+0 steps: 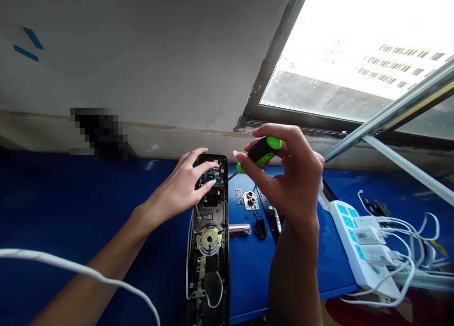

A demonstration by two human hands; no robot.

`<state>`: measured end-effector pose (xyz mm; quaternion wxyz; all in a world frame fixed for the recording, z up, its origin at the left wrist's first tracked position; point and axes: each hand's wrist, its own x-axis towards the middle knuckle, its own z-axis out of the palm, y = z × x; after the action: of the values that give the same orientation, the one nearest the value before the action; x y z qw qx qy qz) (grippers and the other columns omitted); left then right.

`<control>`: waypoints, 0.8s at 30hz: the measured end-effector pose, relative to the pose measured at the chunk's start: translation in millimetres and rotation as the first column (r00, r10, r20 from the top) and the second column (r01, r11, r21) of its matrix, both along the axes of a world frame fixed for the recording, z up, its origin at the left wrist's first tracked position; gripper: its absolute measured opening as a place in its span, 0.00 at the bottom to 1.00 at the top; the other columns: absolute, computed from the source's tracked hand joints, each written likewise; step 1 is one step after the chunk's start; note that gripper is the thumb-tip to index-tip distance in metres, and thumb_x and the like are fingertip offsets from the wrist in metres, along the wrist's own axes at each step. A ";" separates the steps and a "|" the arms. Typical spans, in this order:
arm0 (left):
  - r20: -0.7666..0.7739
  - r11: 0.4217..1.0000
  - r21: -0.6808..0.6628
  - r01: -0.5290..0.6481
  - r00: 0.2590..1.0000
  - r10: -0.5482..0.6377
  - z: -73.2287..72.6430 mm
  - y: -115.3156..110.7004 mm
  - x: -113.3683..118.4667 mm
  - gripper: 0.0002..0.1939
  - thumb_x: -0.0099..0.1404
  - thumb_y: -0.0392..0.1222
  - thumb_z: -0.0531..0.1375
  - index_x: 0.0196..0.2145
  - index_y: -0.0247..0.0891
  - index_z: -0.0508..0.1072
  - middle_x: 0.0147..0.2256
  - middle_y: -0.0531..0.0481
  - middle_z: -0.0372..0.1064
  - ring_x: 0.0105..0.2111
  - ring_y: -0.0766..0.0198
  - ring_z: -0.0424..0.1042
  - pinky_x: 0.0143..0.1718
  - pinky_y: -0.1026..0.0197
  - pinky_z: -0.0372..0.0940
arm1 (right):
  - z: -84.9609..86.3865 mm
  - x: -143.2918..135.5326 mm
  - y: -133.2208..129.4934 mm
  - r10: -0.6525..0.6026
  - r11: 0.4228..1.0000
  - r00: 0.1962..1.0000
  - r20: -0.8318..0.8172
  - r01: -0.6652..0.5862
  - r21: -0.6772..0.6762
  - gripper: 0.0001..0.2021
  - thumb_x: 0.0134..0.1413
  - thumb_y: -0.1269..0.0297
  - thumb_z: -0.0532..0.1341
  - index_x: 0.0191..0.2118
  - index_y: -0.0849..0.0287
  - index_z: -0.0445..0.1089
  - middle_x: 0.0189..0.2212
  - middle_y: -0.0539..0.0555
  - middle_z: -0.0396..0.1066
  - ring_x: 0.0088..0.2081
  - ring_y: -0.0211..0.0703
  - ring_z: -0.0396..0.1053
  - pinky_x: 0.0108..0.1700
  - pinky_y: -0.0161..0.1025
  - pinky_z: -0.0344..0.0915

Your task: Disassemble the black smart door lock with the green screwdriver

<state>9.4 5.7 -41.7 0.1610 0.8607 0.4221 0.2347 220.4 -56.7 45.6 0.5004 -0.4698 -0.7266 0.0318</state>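
A long dark housing [222,231] lies open on the blue table, its inner parts showing. Near its top end is a circuit board [209,177]; a round brass-coloured part [210,239] is fitted lower down. My left hand [184,186] rests over the housing's left edge with its fingers spread across the board, holding nothing visible. In my right hand [289,175] is a green and black screwdriver [260,153], tilted, its shaft running down-left to the housing's right edge by the board. I cannot make out exactly what the tip touches.
Right of the housing lie a metal plate [251,201], a black bracket [261,227], small screws and a pink cylinder [240,229]. A white power strip [354,250] with plugged chargers and cables is at the right. A white cable [81,268] crosses the lower left.
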 end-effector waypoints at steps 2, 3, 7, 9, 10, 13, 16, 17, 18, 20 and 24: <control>0.007 1.000 -0.016 0.016 1.000 -0.015 -1.7 -0.8 3.5 0.19 0.75 0.49 0.55 0.59 0.46 0.74 0.72 0.44 0.48 0.71 0.40 0.52 0.70 0.35 0.56 | -0.7 0.8 -0.2 0.004 1.000 1.000 -0.013 -0.004 -0.002 0.13 0.59 0.66 0.69 0.47 0.50 0.69 0.37 0.50 0.77 0.38 0.45 0.77 0.42 0.48 0.78; 0.011 0.999 -0.021 0.024 1.000 -0.024 -2.0 -1.2 4.6 0.19 0.76 0.48 0.54 0.59 0.47 0.74 0.72 0.45 0.48 0.71 0.40 0.52 0.70 0.35 0.56 | -1.1 1.1 0.0 0.007 1.000 1.000 -0.015 -0.007 0.003 0.13 0.59 0.67 0.70 0.47 0.50 0.69 0.37 0.50 0.77 0.39 0.46 0.77 0.42 0.48 0.78; 0.003 0.999 -0.014 0.043 0.999 -0.043 -3.0 -1.4 5.3 0.18 0.76 0.45 0.53 0.58 0.48 0.74 0.72 0.46 0.46 0.71 0.41 0.51 0.69 0.35 0.57 | -2.6 1.7 2.3 0.016 1.000 1.000 -0.024 -0.016 0.027 0.15 0.57 0.69 0.70 0.48 0.50 0.69 0.37 0.50 0.77 0.39 0.45 0.77 0.41 0.47 0.77; -0.010 0.999 -0.002 0.050 0.999 -0.050 -4.2 -0.7 4.4 0.17 0.76 0.45 0.53 0.57 0.48 0.75 0.72 0.46 0.45 0.71 0.42 0.51 0.69 0.36 0.57 | -2.6 2.0 3.6 0.022 0.999 1.000 -0.013 -0.022 0.042 0.15 0.58 0.69 0.70 0.48 0.51 0.69 0.38 0.50 0.77 0.38 0.45 0.77 0.39 0.46 0.77; -0.016 0.999 0.005 0.054 0.998 -0.054 -4.8 -0.1 3.9 0.16 0.76 0.46 0.53 0.56 0.47 0.75 0.72 0.45 0.45 0.71 0.42 0.51 0.70 0.36 0.57 | -2.3 2.2 4.0 0.024 0.999 1.000 -0.003 -0.023 0.043 0.15 0.58 0.69 0.70 0.48 0.51 0.69 0.38 0.50 0.77 0.38 0.45 0.77 0.39 0.46 0.77; -0.020 0.997 0.025 0.067 0.998 -0.066 -6.0 1.6 2.5 0.16 0.76 0.47 0.54 0.54 0.46 0.77 0.72 0.45 0.45 0.71 0.42 0.51 0.70 0.36 0.57 | -1.1 2.1 3.9 0.023 0.999 1.000 0.018 -0.024 0.027 0.14 0.58 0.68 0.70 0.47 0.50 0.69 0.38 0.50 0.77 0.38 0.45 0.77 0.39 0.46 0.77; -0.012 0.997 0.021 0.079 0.997 -0.079 -4.8 1.9 1.8 0.17 0.76 0.48 0.54 0.57 0.47 0.75 0.73 0.45 0.45 0.72 0.42 0.51 0.71 0.36 0.56 | -1.2 1.0 3.2 0.023 1.000 1.000 0.018 -0.023 0.007 0.13 0.59 0.66 0.69 0.47 0.48 0.69 0.39 0.50 0.77 0.39 0.46 0.78 0.40 0.46 0.78; -0.008 0.997 0.012 0.083 0.997 -0.082 -4.0 1.4 1.8 0.18 0.76 0.48 0.54 0.58 0.48 0.74 0.73 0.46 0.45 0.72 0.42 0.51 0.71 0.36 0.55 | -1.5 0.5 3.2 0.020 1.000 1.000 0.020 -0.020 0.005 0.13 0.60 0.65 0.69 0.47 0.48 0.69 0.39 0.50 0.77 0.40 0.46 0.78 0.40 0.46 0.78; -0.001 0.996 -0.002 0.085 0.996 -0.085 -3.2 0.8 2.0 0.19 0.76 0.49 0.55 0.59 0.48 0.74 0.73 0.46 0.44 0.72 0.42 0.51 0.71 0.36 0.55 | -2.0 0.0 3.4 0.017 1.000 1.000 0.026 -0.017 -0.001 0.12 0.61 0.65 0.68 0.48 0.48 0.68 0.40 0.50 0.77 0.41 0.46 0.78 0.40 0.46 0.78; 0.013 0.995 -0.051 0.080 0.997 -0.080 -2.0 -1.1 2.5 0.20 0.75 0.51 0.56 0.60 0.49 0.73 0.74 0.47 0.41 0.71 0.40 0.53 0.70 0.36 0.57 | -2.5 -1.0 4.1 0.014 1.000 0.999 0.041 -0.014 -0.008 0.11 0.62 0.64 0.68 0.48 0.49 0.69 0.40 0.50 0.77 0.41 0.46 0.78 0.41 0.46 0.78; 0.029 0.987 -0.153 0.055 0.998 -0.051 -2.5 -4.2 4.1 0.23 0.73 0.56 0.58 0.62 0.52 0.71 0.76 0.49 0.29 0.68 0.35 0.59 0.67 0.34 0.61 | -1.4 -2.5 5.5 0.030 1.000 0.998 0.059 -0.030 -0.009 0.10 0.62 0.65 0.67 0.47 0.52 0.69 0.39 0.50 0.78 0.41 0.45 0.78 0.41 0.46 0.78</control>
<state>13.5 1.5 -44.2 0.2384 0.8536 0.4137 0.2080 217.9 -51.1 44.2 0.4764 -0.4616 -0.7478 0.0285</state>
